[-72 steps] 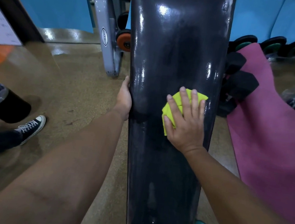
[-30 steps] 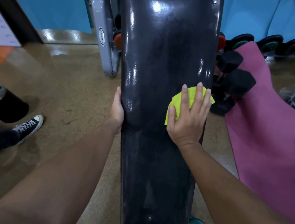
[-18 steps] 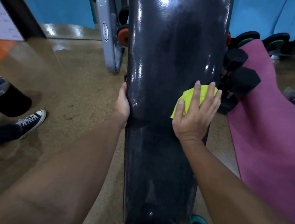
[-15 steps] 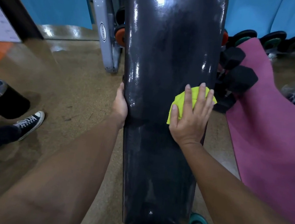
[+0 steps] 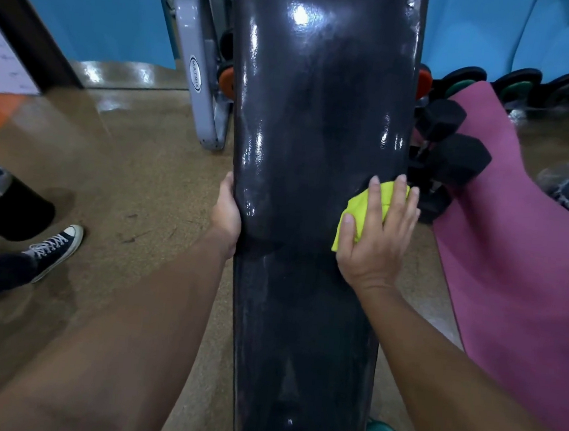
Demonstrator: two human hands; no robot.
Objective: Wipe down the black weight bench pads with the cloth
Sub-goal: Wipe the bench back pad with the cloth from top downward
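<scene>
On the near half of the bench pad (image 5: 314, 218), a cloth (image 5: 363, 206) is pressed flat.

Nearest, the right hand (image 5: 375, 237) lies spread on the soft, light yellow cloth by the pad's right edge; it would probably bunch easily, so a flat palm suits it. Opposite, the left hand (image 5: 226, 210) grips the left edge. Glossy, firm black vinyl runs on toward dumbbells (image 5: 453, 154) and a pink mat (image 5: 527, 253).

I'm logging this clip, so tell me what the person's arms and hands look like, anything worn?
Both forearms are bare, with no sleeves in view. The left hand and right hand wear no gloves; no rings, watch or wristbands show. Fingernails on the right hand are short and unpainted.
</scene>
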